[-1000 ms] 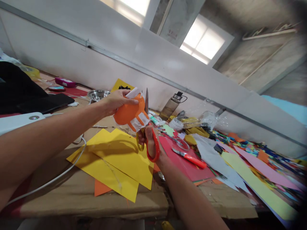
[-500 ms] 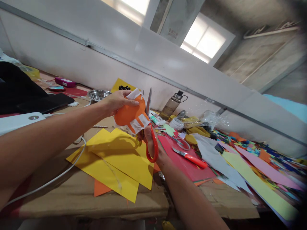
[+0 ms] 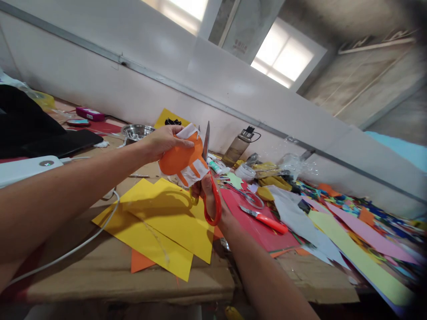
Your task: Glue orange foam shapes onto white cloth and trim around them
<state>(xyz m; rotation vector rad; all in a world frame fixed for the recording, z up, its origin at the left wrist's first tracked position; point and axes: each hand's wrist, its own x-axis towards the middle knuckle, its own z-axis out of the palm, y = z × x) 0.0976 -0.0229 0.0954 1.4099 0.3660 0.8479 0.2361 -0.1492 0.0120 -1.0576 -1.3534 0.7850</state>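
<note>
My left hand (image 3: 171, 142) pinches an orange cut-out (image 3: 176, 156) with white paper pieces along two of its edges. It holds the cut-out up above the table. In my right hand (image 3: 207, 191) is a pair of scissors (image 3: 213, 204) with red handles, blades pointing up and parted. The scissors are at the right edge of the cut-out, one blade in front and the other mostly hidden behind it. Under both hands lie overlapping yellow sheets (image 3: 156, 222), with an orange sheet (image 3: 140, 261) showing beneath.
A box cutter (image 3: 267, 221) with an orange-red handle lies on a red sheet (image 3: 276, 242) at the right. Behind it stand a water bottle (image 3: 237, 146) and a tape roll (image 3: 246, 171). A steel bowl (image 3: 136, 131) sits back left. A white cable (image 3: 86, 242) crosses the left side.
The scissors have shifted very slightly in my right hand's grip. My left hand and the orange cut-out are almost exactly where they were.
</note>
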